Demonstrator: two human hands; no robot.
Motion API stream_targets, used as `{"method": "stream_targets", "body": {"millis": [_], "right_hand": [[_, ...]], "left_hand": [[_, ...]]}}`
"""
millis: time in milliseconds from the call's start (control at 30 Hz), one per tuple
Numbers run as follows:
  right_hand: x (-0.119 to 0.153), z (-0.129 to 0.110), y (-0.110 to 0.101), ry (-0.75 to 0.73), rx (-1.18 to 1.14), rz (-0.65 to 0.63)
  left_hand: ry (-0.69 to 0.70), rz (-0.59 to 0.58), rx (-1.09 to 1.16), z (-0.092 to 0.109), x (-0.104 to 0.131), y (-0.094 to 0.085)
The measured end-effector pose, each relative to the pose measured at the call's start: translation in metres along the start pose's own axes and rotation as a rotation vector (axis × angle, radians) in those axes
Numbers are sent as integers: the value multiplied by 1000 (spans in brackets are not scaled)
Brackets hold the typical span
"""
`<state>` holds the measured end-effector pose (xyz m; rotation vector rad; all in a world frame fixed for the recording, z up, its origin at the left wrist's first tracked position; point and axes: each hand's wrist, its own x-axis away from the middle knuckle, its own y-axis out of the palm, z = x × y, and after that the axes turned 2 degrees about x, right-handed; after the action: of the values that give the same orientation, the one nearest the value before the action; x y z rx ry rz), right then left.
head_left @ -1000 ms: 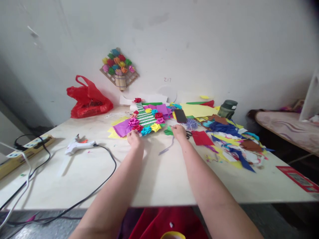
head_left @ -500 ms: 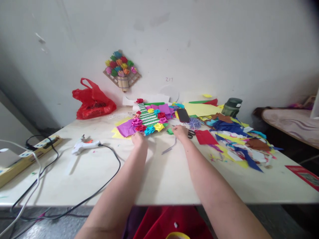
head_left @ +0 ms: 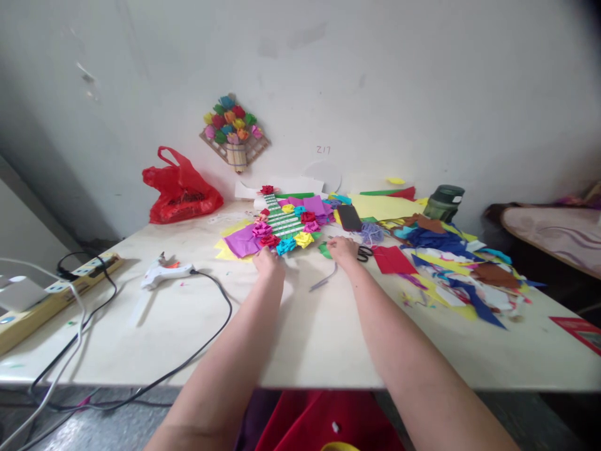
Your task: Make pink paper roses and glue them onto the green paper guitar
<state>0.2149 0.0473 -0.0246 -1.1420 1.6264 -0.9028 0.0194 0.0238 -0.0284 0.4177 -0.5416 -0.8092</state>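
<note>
The left hand (head_left: 268,260) is at the near edge of the flower-trimmed craft piece (head_left: 283,224), fingers curled; whether they grip it, I cannot tell; the right hand (head_left: 342,249) is to its right, fingers drawn together by a green paper scrap (head_left: 325,250), any grip being unclear. The craft piece lies on the table (head_left: 323,351), its green body crossed by pale strips and edged with crinkled, rosette-like paper flowers; smooth purple paper (head_left: 241,242) is at its left, and a thin lilac strip (head_left: 319,284) in front and to the right.

Right of it are black-handled scissors (head_left: 364,253), fluffy lilac yarn (head_left: 372,233) and flat red paper (head_left: 393,260); a careless sweep by the right hand could knock the scissors. Left of it is a glue gun (head_left: 166,273); its looping cord (head_left: 225,294) might catch the left forearm and drag it; hard pressure could crush the soft petals.
</note>
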Motion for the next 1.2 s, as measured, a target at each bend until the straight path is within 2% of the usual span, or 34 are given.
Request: {"method": "stream_targets", "body": {"millis": [33, 100, 300, 467, 567, 733, 1000, 1200], "right_hand": [[0, 0, 0, -3, -5, 19], [0, 0, 0, -13, -11, 67], [7, -7, -6, -54, -66, 160], [15, -21, -11, -8, -165, 102], [18, -29, -12, 16, -237, 41], [15, -33, -6, 9, -380, 33], [8, -32, 8, 52, -557, 38], [6, -32, 17, 81, -657, -7]], "left_hand": [[-49, 58, 10, 2, 2, 1], [-109, 86, 32, 7, 7, 3], [-187, -3, 56, 14, 10, 4], [-242, -127, 89, 18, 10, -1], [-260, -153, 126, 20, 10, -2], [-287, -161, 167, 19, 8, -1], [-233, -158, 140, 12, 4, 6], [-115, -281, 31, 4, -9, 8]]}}
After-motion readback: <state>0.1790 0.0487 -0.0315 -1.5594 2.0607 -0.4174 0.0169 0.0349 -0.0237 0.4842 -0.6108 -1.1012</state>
